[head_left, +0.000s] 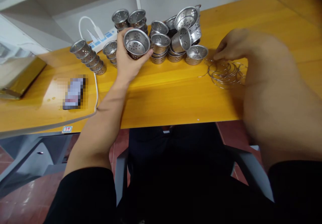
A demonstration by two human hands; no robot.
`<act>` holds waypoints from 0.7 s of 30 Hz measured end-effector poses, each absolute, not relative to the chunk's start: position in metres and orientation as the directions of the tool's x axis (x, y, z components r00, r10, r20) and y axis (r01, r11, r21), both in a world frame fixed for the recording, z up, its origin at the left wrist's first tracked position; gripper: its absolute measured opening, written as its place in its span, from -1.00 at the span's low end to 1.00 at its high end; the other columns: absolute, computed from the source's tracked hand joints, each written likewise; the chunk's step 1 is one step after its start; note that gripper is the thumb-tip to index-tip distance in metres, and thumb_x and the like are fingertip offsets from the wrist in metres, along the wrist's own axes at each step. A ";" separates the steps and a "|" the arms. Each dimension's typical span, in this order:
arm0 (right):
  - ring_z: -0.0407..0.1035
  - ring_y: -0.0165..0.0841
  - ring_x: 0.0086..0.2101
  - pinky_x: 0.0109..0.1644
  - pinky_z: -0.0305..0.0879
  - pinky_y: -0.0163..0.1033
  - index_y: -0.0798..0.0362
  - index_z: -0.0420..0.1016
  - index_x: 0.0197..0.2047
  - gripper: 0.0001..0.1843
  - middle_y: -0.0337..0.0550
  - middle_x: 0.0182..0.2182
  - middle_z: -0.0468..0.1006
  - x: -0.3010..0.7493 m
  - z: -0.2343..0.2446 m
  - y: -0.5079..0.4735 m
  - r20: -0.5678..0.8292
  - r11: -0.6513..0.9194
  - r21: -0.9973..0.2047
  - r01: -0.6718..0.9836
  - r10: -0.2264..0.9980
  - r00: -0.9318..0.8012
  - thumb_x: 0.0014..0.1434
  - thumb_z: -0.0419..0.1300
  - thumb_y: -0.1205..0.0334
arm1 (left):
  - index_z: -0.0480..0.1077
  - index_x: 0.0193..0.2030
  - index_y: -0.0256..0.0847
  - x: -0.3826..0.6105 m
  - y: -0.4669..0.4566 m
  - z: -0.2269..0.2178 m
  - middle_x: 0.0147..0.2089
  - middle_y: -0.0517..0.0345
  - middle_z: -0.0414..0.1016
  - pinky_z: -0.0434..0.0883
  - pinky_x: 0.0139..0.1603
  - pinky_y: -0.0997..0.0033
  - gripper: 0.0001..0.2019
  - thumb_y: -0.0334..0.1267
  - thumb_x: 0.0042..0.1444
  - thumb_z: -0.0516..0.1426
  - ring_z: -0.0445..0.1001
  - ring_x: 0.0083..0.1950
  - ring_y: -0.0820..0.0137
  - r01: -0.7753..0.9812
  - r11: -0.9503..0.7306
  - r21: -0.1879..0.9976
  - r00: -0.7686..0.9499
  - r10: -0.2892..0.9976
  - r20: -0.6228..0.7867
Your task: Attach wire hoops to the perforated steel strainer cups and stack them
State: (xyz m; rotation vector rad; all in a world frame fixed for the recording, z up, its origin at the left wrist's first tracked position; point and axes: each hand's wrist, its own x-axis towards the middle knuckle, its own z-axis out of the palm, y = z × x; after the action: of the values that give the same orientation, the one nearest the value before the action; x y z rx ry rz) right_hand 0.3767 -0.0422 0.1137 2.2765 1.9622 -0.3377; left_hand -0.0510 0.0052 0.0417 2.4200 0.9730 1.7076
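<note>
My left hand (128, 61) is wrapped round a small perforated steel cup (137, 43), held tilted with its mouth towards me just above the yellow table (163, 96). More such cups (176, 38) stand stacked and loose right behind and beside it. My right hand (235, 44) reaches over a heap of thin wire rings (225, 73) at the right. Its fingertips are curled together at the heap's left edge, and I cannot make out whether a ring is between them.
A toppled stack of cups (89, 57) lies at the left by a white power strip (102, 39) and its cable. A blurred-out phone (74, 92) lies near the table's front left. A gold-coloured box (17, 73) sits at the far left edge.
</note>
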 end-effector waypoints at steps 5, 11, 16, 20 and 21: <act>0.78 0.05 0.13 0.21 0.67 0.12 0.08 0.91 0.25 -0.75 0.15 0.09 0.88 0.375 0.115 -0.047 -0.187 -0.203 -0.139 0.969 0.966 0.176 0.57 0.65 0.31 | 0.32 0.63 0.49 -0.045 0.004 0.043 0.62 0.12 0.60 0.40 0.88 -0.51 -0.15 0.39 0.34 0.55 0.43 0.74 -0.11 0.380 -0.784 0.491 0.125 0.570 0.812; 0.87 0.09 0.19 0.22 0.77 0.17 0.18 0.88 0.38 -0.66 0.35 0.12 0.90 0.378 0.123 -0.060 -0.042 -0.396 -0.354 0.847 0.912 0.409 0.66 0.42 0.51 | 0.20 0.74 0.55 -0.042 0.008 0.038 0.70 0.12 0.51 0.34 0.95 -0.45 -0.14 0.36 0.47 0.46 0.42 0.76 -0.10 0.405 -0.826 0.392 0.151 0.484 0.862; 0.87 0.25 0.20 0.11 0.77 0.23 0.43 0.84 0.38 -0.62 0.60 0.20 0.83 0.378 0.123 -0.062 0.212 -0.243 -0.605 0.758 0.869 0.447 0.68 0.29 0.55 | 0.35 0.61 0.43 -0.048 0.012 0.035 0.53 -0.01 0.60 0.52 0.72 -0.51 -0.23 0.49 0.45 0.48 0.52 0.63 -0.19 0.440 -0.851 0.286 0.209 0.407 0.889; 0.90 -0.02 -0.06 -0.33 0.41 -0.13 0.27 0.78 0.16 -0.72 0.43 0.06 0.86 0.371 0.119 -0.050 0.378 0.020 -0.749 0.662 0.834 0.402 0.69 0.21 0.59 | 0.41 0.50 0.41 -0.045 0.017 0.029 0.45 0.04 0.66 0.61 0.63 -0.48 -0.23 0.54 0.35 0.54 0.60 0.54 -0.18 0.417 -0.840 0.346 0.183 0.451 0.874; 0.85 -0.13 -0.19 -0.40 0.29 -0.17 0.13 0.72 -0.05 -0.71 0.26 -0.09 0.82 0.368 0.117 -0.047 0.424 0.121 -0.774 0.621 0.828 0.368 0.69 0.23 0.59 | 0.41 0.49 0.41 -0.042 0.018 0.027 0.43 0.05 0.68 0.64 0.61 -0.46 -0.18 0.57 0.30 0.57 0.63 0.51 -0.17 0.390 -0.842 0.373 0.175 0.466 0.867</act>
State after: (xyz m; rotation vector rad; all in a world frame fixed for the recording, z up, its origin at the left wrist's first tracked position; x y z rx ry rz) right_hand 0.3675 -0.0467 0.1174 3.1866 2.6899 -0.4977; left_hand -0.0425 0.0183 0.0270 2.3573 0.8596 1.7798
